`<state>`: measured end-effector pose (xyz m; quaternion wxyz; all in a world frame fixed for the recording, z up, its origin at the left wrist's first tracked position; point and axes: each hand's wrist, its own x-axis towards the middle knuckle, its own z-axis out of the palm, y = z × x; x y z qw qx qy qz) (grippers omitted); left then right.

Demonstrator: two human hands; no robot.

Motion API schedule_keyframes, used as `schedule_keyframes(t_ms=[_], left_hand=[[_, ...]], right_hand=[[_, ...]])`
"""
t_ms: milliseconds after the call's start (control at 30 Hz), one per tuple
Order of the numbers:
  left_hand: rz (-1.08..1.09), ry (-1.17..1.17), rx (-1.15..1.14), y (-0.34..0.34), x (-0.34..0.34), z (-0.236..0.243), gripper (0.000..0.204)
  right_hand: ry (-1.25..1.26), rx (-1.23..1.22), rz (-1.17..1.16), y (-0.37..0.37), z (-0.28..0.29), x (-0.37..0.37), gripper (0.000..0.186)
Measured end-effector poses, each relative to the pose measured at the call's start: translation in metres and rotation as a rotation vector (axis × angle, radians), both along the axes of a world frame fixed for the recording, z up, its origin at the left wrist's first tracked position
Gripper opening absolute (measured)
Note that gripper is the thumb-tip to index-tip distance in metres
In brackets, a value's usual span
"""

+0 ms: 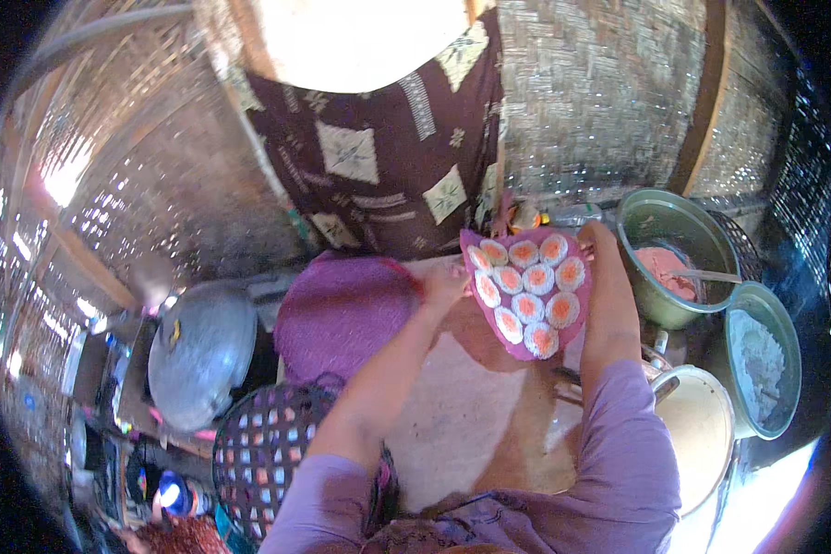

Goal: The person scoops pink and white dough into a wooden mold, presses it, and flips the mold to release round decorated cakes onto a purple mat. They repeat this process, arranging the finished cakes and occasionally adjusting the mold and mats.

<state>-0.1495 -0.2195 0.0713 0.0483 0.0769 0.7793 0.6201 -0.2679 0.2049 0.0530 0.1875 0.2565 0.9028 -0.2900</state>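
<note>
So both hands are on a purple cloth sheet (524,294) covered with round white cakes (527,307) that have orange centres, sitting just right of the middle of the view. The left hand (445,284) is closed on the sheet's edge at about 9 o'clock from it. The right hand (593,236) is up at roughly 2 o'clock of the sheet, touching its edge, but I can't tell how tight the fingers are curled there. At 9 o'clock from the sheet lies a purple round mat (346,312). Over at 3 o'clock there's a green pot (667,214) with pink paste in it, and below it a green bowl (785,342) holding white flour-like stuff. A woven basket (266,443) sits at 7 o'clock.
</note>
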Motion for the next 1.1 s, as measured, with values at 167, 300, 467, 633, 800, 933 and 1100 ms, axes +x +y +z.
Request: schedule_keyframes(t_ms=[167,300,467,633,800,933,1100], left_hand=[[0.071,0.137,-0.116,-0.094,0.09,0.114,0.017],[0.168,0.198,-0.038,-0.172,0.189,0.179,0.014],[0.353,0.177,-0.11,-0.28,0.318,0.218,0.02],[0.515,0.099,-0.132,-0.36,0.442,0.185,0.019],[0.709,0.046,-0.034,-0.403,0.514,0.121,0.017],[0.782,0.022,0.105,-0.416,0.532,0.079,0.015],[0.798,-0.016,0.171,-0.427,0.536,0.042,0.016]], right_hand=[[0.278,-0.327,0.128,-0.095,0.09,0.04,0.015],[0.428,-0.331,0.373,-0.189,0.185,0.119,0.006],[0.509,-0.494,0.692,-0.322,0.227,0.212,0.013],[0.571,-0.549,0.95,-0.432,0.196,0.28,0.011],[0.433,-0.643,1.044,-0.495,0.152,0.302,0.014],[0.361,-0.696,1.046,-0.515,0.125,0.298,0.013],[0.338,-0.595,0.968,-0.521,0.104,0.3,0.01]])
